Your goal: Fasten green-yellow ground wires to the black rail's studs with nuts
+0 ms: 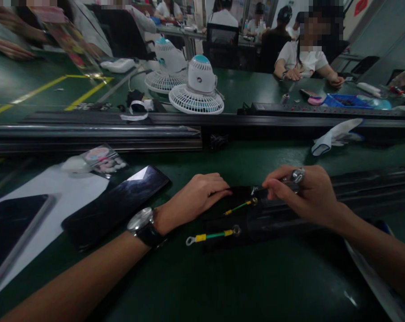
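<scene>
L hand (197,197) flat, steadying black strip (242,219); R hand (303,192) pinches screwdriver (283,182) onto ground wire (239,207) lug—needs straight, steady driving.

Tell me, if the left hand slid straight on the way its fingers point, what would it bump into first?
Probably the right hand: the left hand lies flat on the black part, fingers pointing right toward it, though depth is unclear.
</scene>
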Available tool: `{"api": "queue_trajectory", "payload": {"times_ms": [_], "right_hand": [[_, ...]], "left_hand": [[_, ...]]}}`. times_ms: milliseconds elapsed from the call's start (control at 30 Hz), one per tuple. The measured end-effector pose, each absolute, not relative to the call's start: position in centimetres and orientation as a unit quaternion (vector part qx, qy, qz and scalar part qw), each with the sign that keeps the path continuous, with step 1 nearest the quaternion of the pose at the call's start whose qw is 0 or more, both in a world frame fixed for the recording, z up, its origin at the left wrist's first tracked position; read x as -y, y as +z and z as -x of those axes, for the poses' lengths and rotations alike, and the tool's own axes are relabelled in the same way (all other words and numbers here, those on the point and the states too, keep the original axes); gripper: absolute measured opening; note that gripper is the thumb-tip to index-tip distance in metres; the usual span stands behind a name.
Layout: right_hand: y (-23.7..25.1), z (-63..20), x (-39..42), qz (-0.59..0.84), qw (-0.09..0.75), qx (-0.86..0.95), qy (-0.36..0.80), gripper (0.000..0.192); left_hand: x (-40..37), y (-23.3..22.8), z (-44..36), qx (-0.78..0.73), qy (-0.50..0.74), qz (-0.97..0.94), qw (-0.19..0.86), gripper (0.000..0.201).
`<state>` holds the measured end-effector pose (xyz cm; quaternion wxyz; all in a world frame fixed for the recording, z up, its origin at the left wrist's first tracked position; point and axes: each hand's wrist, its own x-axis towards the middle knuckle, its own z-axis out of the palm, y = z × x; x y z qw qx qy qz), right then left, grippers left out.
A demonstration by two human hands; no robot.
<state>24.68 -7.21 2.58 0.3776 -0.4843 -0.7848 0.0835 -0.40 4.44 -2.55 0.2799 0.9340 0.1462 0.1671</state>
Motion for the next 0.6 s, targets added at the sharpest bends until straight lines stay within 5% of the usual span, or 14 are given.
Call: {"api": "queue_trajectory", "payload": {"times_ms": [433, 600], "right_hand": [[3.8, -24.7, 8.0, 0.502, 0.382, 0.776, 0.02, 0.022], [4.5, -24.5, 8.1, 0.497, 0.378, 0.781, 0.003, 0.023]], "left_hand": [[-3.5, -0.4, 0.6, -0.203, 0.146, -0.934, 0.255, 0.019], [-2.0, 4.0, 1.2, -0.216, 0.266, -0.923, 0.178, 0.007]]}}
